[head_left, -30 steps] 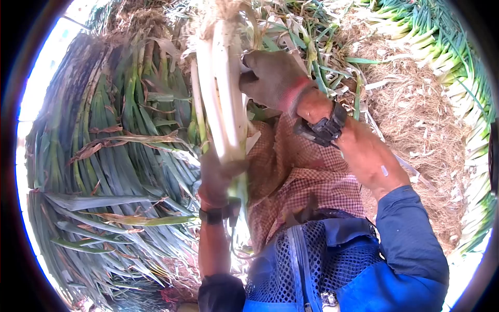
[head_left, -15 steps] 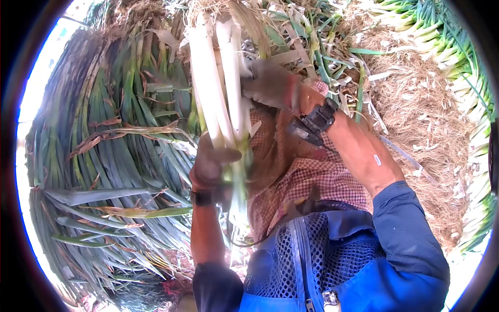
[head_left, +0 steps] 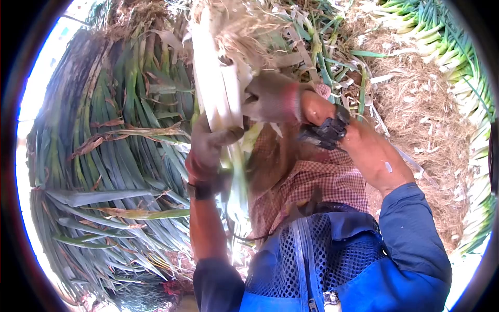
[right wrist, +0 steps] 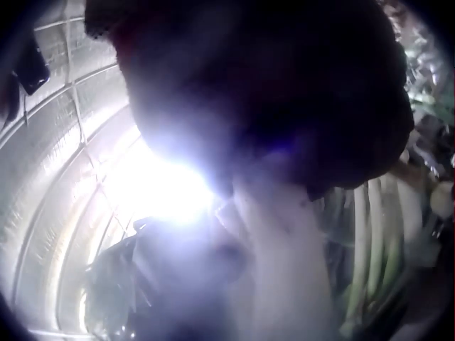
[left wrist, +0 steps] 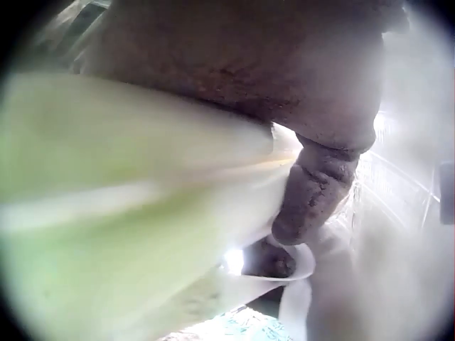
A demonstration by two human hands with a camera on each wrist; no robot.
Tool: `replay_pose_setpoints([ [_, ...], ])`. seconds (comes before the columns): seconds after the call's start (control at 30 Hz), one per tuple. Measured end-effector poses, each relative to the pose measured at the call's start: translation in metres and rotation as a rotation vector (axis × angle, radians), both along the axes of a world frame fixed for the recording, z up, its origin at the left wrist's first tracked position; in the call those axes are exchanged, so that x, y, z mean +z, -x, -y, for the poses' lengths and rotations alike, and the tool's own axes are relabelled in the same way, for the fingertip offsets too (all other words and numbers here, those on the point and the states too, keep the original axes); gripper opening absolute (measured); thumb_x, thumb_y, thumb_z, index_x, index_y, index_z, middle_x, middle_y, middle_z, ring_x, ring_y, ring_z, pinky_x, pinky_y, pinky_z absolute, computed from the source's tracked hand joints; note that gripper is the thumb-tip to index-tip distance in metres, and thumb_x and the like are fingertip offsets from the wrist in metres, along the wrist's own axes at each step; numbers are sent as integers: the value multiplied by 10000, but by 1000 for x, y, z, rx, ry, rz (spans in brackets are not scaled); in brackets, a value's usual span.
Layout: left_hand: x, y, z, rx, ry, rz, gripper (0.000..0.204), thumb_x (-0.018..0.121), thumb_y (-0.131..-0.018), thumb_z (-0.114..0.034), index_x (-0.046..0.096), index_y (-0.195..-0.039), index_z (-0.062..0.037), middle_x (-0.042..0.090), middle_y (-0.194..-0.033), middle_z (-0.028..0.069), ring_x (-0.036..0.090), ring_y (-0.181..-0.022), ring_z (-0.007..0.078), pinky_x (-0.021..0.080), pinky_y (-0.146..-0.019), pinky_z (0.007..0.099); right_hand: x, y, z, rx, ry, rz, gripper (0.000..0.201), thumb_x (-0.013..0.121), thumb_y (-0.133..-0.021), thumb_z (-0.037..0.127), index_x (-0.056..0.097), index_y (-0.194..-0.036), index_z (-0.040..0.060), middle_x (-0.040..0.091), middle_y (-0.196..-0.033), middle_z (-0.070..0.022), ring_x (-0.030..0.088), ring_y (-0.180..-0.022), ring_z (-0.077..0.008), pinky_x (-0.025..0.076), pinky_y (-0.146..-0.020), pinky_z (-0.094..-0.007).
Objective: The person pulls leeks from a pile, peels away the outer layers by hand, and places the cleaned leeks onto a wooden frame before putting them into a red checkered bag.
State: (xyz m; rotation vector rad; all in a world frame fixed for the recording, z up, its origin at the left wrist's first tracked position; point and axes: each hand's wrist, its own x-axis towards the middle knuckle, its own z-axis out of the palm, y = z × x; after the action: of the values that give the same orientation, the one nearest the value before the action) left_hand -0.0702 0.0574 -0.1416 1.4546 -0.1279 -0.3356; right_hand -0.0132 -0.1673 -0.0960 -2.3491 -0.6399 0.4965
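A few leeks with thick white stalks stand roots up in front of the body in the head view. My gloved left hand grips them low, where white turns to green; in the left wrist view its fingers curl round the pale green stalks. On their right side, my gloved right hand has curled fingers at the white stalks. A white stalk runs up to this dark hand in the right wrist view, where its fingertips are hidden. Shaggy roots hang over the upper ends.
A big heap of unpeeled leeks fills the left. Torn leaves and peelings lie ahead. To the right are a mass of dry roots and a curved row of cleaned leeks. A checked cloth covers the lap.
The leeks and left hand have shifted slightly left and up. The right hand dipped down along the stalks and stays beside them. Roots at the top have swung rightward and are blurred.
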Motion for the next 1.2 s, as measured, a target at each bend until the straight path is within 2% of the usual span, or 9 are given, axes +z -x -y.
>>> replay_pose_setpoints([
  [0.13,-3,-5,-8,-59,-46,13,347,609,-823,-35,611,-1124,138,623,-782,64,522,-589,131,410,-562,266,39,-41,59,-312,202,173,302,596,-972,235,760,-1118,28,753,-825,-131,730,-709,-228,599,-707,-395],
  [0.23,-19,3,-36,70,-98,-86,444,569,-827,-41,595,-1218,167,706,-885,158,676,-701,268,568,-730,355,62,-141,174,-935,386,791,382,637,-889,354,733,-880,-16,737,-940,-277,725,-893,-411,545,-772,-528],
  [0.27,-21,6,-45,70,-117,-80,436,538,-841,-23,589,-1224,180,676,-846,142,634,-659,237,548,-704,345,64,-176,242,-610,938,1053,358,620,-889,306,733,-848,-32,738,-943,-276,734,-880,-405,558,-775,-503],
  [0.33,-21,14,-57,99,1,-139,345,641,-791,-36,694,-1097,114,742,-899,150,711,-757,231,571,-747,323,131,-146,239,-905,18,968,401,661,-877,328,735,-1032,-35,741,-1025,-272,727,-984,-400,561,-841,-481],
  [0.53,-38,21,-64,126,-146,-20,431,557,-943,-134,593,-1217,197,630,-753,80,586,-633,151,537,-667,313,94,-93,102,-324,243,1036,885,818,-807,388,456,-1487,-47,652,-1296,-303,652,-1204,-398,519,-1015,-443],
  [0.73,-26,30,-34,-5,-149,-40,367,566,-867,-17,632,-1179,166,729,-920,181,714,-779,249,599,-773,373,39,-52,-4,97,229,390,525,702,-916,247,607,-1357,-21,718,-1178,-225,701,-1114,-336,566,-1003,-433],
  [0.83,-32,37,-11,37,-304,57,295,671,-831,-36,693,-1088,108,743,-910,139,711,-796,213,576,-769,329,18,-104,38,-305,154,482,293,563,-905,37,689,-1168,67,730,-949,-192,725,-906,-329,590,-888,-442],
  [0.93,-24,40,22,107,-680,1,396,805,-793,-163,710,-1120,40,765,-919,156,746,-831,244,589,-741,370,0,-149,127,-668,350,471,548,609,-944,119,524,-1478,35,618,-1407,-234,622,-1285,-354,486,-1109,-428],
  [1.2,-33,45,89,202,-1101,105,557,853,-781,-385,660,-1205,-81,756,-962,216,736,-896,428,594,-776,488,90,-6,123,-112,283,742,742,813,-856,317,512,-1512,147,608,-1418,-195,591,-1317,-307,417,-1161,-466],
])
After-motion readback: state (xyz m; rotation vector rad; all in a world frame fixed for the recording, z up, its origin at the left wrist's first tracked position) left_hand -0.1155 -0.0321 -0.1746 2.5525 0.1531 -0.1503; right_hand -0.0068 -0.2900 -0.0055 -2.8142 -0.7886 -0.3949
